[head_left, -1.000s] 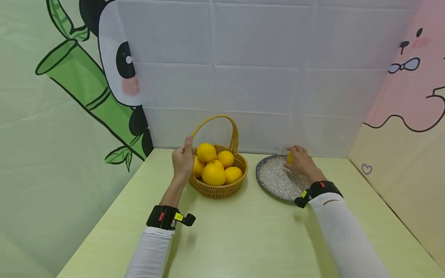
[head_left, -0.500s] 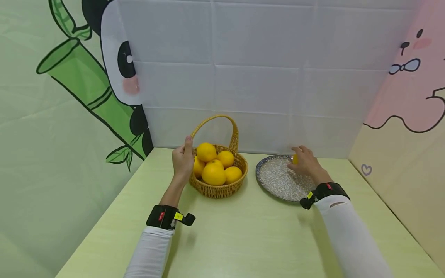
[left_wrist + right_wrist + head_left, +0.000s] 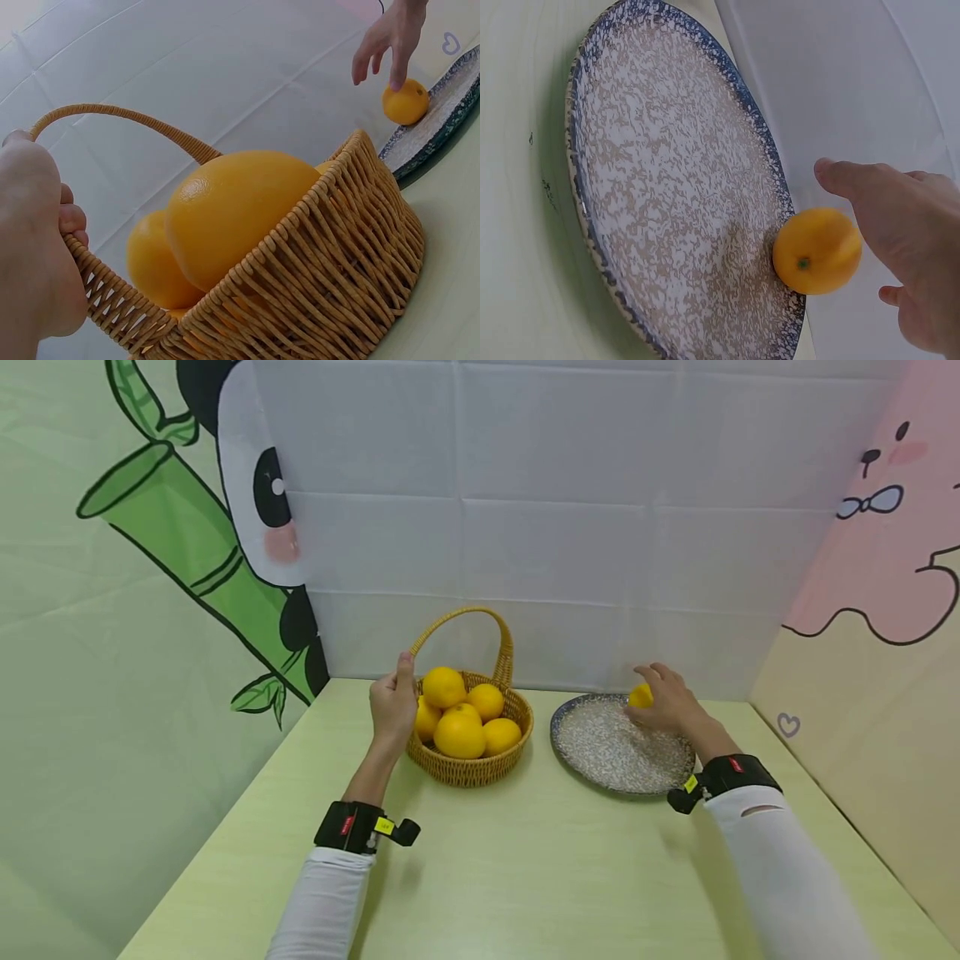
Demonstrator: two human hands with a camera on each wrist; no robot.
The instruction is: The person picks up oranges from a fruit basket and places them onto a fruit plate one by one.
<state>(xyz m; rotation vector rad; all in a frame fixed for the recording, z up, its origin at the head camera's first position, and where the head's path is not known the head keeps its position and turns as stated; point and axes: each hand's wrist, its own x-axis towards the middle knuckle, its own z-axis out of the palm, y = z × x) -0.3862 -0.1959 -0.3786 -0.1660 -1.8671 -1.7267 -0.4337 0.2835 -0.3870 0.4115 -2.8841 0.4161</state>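
Observation:
My left hand (image 3: 393,708) grips the base of the tall handle of a wicker basket (image 3: 471,772), its thumb up along the handle. Several oranges (image 3: 460,735) are heaped inside the basket; in the left wrist view a large orange (image 3: 236,210) bulges above the rim. Over the far right part of a speckled plate (image 3: 600,747), my right hand (image 3: 670,703) has its fingers spread. Just beside its palm a single orange (image 3: 817,251) sits at the plate's edge, stem end showing in the right wrist view. The right hand's fingers are not curled round this orange.
Plate and basket stand side by side on a pale green table (image 3: 510,868), near its back edge. Behind them hangs a white creased backdrop (image 3: 555,552). Printed cloth walls close off the left and right sides.
My right hand has shifted right across the plate with the orange, and its fingers have opened away from the fruit. My left hand and the basket keep their place.

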